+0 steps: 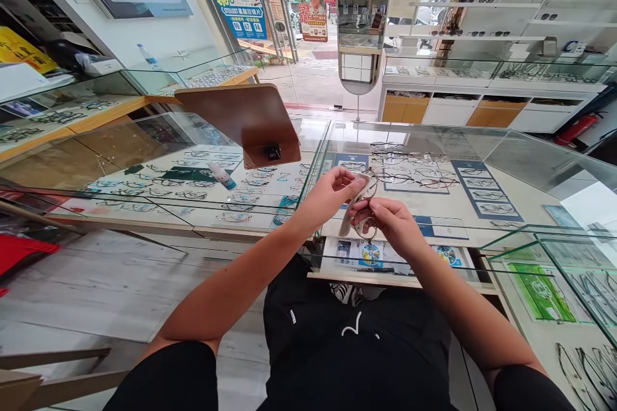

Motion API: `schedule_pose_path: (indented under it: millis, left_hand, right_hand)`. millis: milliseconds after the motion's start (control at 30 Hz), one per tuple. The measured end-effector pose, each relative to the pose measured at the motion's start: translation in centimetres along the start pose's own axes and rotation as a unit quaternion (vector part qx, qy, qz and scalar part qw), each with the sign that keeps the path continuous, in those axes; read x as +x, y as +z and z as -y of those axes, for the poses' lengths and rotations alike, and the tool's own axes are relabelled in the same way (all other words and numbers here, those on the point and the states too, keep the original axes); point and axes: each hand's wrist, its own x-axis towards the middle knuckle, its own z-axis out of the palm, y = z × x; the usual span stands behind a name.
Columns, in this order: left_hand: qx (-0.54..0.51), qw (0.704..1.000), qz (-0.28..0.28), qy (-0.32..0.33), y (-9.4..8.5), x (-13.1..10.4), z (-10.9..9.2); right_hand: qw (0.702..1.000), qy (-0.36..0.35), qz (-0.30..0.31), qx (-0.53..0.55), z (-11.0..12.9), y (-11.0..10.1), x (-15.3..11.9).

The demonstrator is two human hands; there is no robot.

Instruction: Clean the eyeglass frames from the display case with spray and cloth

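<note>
A pair of round, thin-rimmed glasses (pixel 365 226) is held upright on its side between my two hands, above the glass counter. My right hand (pixel 396 218) pinches the frame near its middle with thumb and fingers. In my left hand (pixel 337 189) is a pale cloth (pixel 346 221), pinched around the upper lens, its loose end hanging down. The left fingertips are partly hidden behind the cloth. Several more pairs of glasses (pixel 393 176) lie on the counter just beyond my hands.
A brown tilted tabletop mirror (pixel 241 114) stands to the left, near a small spray bottle (pixel 222 175). Below my hands is an open drawer (pixel 400 277) with printed cards. Glass display cases (pixel 544 250) with hard edges flank me; a tall mirror (pixel 360 19) stands ahead.
</note>
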Motion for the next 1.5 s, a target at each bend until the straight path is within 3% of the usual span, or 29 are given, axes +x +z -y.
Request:
schedule_pose_path:
  millis: [133, 267, 533, 933, 1067, 1300, 1500]
  left_hand:
    - [-0.042, 0.992, 0.097, -0.071, -0.1, -0.2, 0.5]
    - [-0.138, 0.977, 0.134, -0.097, 0.4, -0.4, 0.8]
    - [-0.217, 0.962, 0.115, -0.116, 0.5, 0.0, 1.8]
    - [-0.165, 0.981, 0.060, -0.079, -0.1, 0.1, 2.2]
    - [-0.150, 0.984, 0.065, -0.070, 0.1, 0.1, 2.3]
    - [-0.136, 0.991, 0.001, -0.020, 1.2, 0.6, 3.1]
    - [-0.122, 0.990, 0.058, -0.032, 0.2, 1.0, 2.9]
  right_hand:
    - [1.000, 0.004, 0.004, 0.008, -0.1, -0.1, 0.1]
    - [1.000, 0.022, -0.005, 0.017, -0.4, -0.1, 0.5]
    - [0.995, 0.072, -0.038, 0.059, -1.2, -0.2, 0.7]
    - [0.986, 0.095, -0.111, 0.078, -2.0, -0.3, 0.8]
    - [0.988, 0.088, -0.099, 0.078, -2.1, -0.1, 0.9]
    - [0.990, 0.083, -0.091, 0.063, -2.2, 0.7, 0.7]
    - [0.987, 0.066, -0.115, 0.097, -2.0, 0.1, 0.6]
